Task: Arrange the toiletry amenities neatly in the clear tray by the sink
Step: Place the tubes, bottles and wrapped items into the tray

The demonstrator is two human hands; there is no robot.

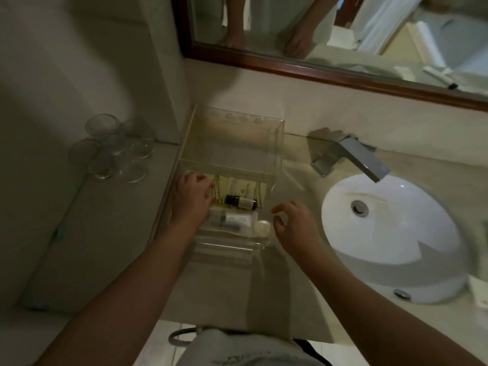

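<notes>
Clear tray [277, 143] sits on the table [232, 281], left of the sink [396, 233], back edge near the wall under the mirror [330, 67]. Inside, toward the front: pale sachets [237, 187] lying flat, a small dark bottle [240, 202] on its side across them, a clear bottle [224, 220] w/ white label lying in front of that, and a round white soap [261, 228] at the front right corner. Rear part of tray holds nothing visible.

Left hand [191, 199] is inside the tray at its left side, fingers curled onto the sachets; can't tell if it actually grips one. Right hand [293, 220] hovers just right of the tray, fingers loosely spread, holding nothing.

Faucet [353, 157] behind the sink. Upturned glasses [116, 149] grouped left of the tray, apart from it.
</notes>
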